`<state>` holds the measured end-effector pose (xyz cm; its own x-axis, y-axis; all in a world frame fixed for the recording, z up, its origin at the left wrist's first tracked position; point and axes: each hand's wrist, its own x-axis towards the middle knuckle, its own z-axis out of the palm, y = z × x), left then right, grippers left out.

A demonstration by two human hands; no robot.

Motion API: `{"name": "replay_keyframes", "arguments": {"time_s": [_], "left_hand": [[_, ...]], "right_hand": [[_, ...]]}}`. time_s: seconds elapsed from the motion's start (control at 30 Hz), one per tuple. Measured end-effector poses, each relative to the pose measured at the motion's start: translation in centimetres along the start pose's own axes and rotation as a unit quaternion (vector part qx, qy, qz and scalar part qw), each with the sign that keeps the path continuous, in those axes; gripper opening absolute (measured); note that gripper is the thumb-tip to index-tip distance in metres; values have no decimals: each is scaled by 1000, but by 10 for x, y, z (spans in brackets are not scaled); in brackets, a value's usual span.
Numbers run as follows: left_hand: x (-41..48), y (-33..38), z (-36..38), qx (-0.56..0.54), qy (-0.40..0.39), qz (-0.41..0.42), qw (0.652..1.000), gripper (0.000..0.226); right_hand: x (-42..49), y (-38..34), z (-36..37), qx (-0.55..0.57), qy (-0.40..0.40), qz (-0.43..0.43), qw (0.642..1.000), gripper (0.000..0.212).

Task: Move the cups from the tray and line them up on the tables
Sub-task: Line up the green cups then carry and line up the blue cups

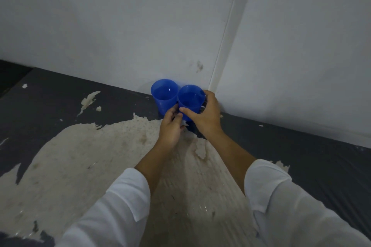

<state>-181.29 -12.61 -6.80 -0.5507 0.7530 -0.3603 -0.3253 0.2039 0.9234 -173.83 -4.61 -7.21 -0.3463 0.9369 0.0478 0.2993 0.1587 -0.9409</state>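
Note:
Two blue plastic cups stand side by side, touching, on the far edge of the table against the white wall. The left cup (163, 94) stands free and upright. My right hand (204, 115) grips the right cup (190, 98), thumb on its near side and fingers round its right side. Fingertips of my left hand (171, 126) touch the lower near side of that same cup; its fingers are partly hidden, so how they lie is unclear. No tray is in view.
The table (60, 106) has a dark cover, peeled over a large pale patch (100, 156) in the middle. The white wall (120, 26) runs along the far edge, with a vertical strip (226, 32) just right of the cups.

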Motion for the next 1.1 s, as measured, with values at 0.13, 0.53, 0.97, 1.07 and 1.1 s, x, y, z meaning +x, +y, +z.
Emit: {"name": "replay_keyframes", "arguments": {"time_s": [0.13, 0.53, 0.97, 1.07, 1.1], "left_hand": [[-7, 3, -1, 53, -6, -9, 999, 31], [-73, 34, 33, 147, 22, -32, 988, 36], [-259, 25, 148, 236, -6, 125, 964, 38], [-306, 16, 179, 248, -13, 145, 958, 38], [-321, 13, 189, 254, -14, 150, 955, 38]], "right_hand": [[-1, -4, -8, -15, -45, 19, 999, 77], [-43, -43, -130, -125, -109, 45, 985, 56], [-169, -60, -339, -210, -114, -71, 969, 56], [-206, -60, -386, -215, -102, -82, 968, 59], [-217, -60, -400, -218, -98, -84, 967, 59]]}}
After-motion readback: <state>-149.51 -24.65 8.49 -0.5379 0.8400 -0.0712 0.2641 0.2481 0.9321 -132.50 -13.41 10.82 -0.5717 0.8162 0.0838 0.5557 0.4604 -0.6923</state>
